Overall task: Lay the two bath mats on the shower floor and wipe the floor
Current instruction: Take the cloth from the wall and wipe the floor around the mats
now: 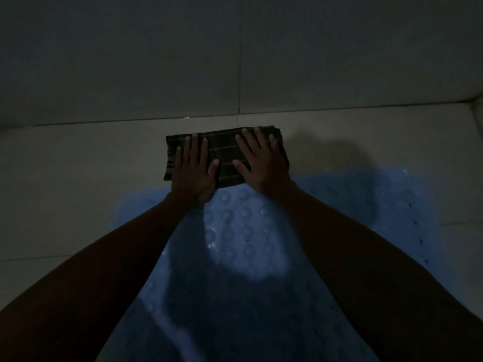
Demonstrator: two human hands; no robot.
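A folded dark striped cloth (pixel 224 152) lies on the pale tiled shower floor (pixel 78 178), close to the far wall. My left hand (pixel 194 169) presses flat on its left half, fingers straight and spread. My right hand (pixel 261 163) presses flat on its right half the same way. A blue bath mat (pixel 240 244) with round suction bumps is spread on the floor under my forearms, its far edge touching the cloth. The light is dim, and I cannot tell whether the blue area is one mat or two.
A tiled wall (pixel 235 61) rises just beyond the cloth. At the far right a second wall or ledge (pixel 477 113) forms a corner. Bare floor tiles lie left and right of the mat.
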